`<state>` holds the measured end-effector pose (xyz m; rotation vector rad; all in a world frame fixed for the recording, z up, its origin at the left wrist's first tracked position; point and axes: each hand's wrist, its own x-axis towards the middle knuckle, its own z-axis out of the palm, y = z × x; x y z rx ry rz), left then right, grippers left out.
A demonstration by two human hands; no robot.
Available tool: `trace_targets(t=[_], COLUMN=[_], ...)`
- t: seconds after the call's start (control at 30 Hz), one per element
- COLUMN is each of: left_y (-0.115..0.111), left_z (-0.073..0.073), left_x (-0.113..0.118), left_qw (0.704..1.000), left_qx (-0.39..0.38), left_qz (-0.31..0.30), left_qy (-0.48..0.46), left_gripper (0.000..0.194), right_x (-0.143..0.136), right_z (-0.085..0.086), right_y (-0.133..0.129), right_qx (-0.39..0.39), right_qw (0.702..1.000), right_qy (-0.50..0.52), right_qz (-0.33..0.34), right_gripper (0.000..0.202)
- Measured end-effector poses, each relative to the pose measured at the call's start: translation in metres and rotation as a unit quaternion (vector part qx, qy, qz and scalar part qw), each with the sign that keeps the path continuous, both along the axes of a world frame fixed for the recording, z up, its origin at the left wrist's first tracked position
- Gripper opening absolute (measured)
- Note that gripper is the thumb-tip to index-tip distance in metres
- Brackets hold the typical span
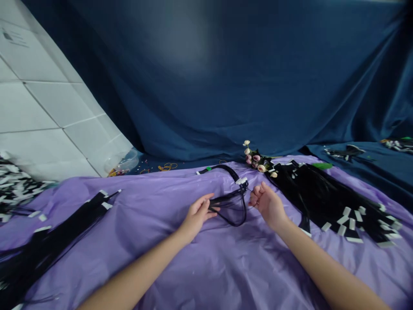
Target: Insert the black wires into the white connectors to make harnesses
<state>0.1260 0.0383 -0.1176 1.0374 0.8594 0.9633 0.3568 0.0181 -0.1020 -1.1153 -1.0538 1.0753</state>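
Black cable loop (232,206) lies between the hands, left (197,214) pinching it

My left hand (198,212) and right hand (267,203) rest near the middle of the cloth-covered table (206,267), with a looped bundle of cables (232,202) between them; my left fingers pinch its strands, my right hand sits just beside its far end. To my right lies a big heap of cables (325,200), and a small sprig of flowers (256,159) sits at its far end. To my left another pile of cables (54,239) stretches along the table. Behind everything hangs a draped backdrop (226,77), with a tiled wall (38,112) at far left.
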Motion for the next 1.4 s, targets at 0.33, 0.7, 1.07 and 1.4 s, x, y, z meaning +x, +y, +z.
trace_targets(t=[0.33,0.7,1.07,1.4], left_y=[0.001,0.010,0.071,0.060], left_z=[0.028,0.033,0.070,0.082], left_x=[-0.014,-0.030,-0.080,-0.080], left_qw=[0.851,0.777,0.937,0.980], left_qx=[0.408,0.482,0.209,0.080], left_qz=[0.124,0.215,0.226,0.142], left_qy=[0.307,0.343,0.167,0.118], left_gripper=[0.034,0.029,0.042,0.034], right_x=[-0.010,-0.017,-0.011,-0.011], right_z=[-0.006,-0.013,-0.006,0.001], right_y=[-0.006,-0.004,-0.013,-0.018], right_qx=[-0.010,-0.167,-0.101,0.006], right_qw=[0.999,0.977,0.940,0.931], right_qy=[0.012,0.091,-0.071,-0.190], right_qz=[-0.031,0.100,0.318,0.312], right_gripper=[0.051,0.050,0.025,0.022])
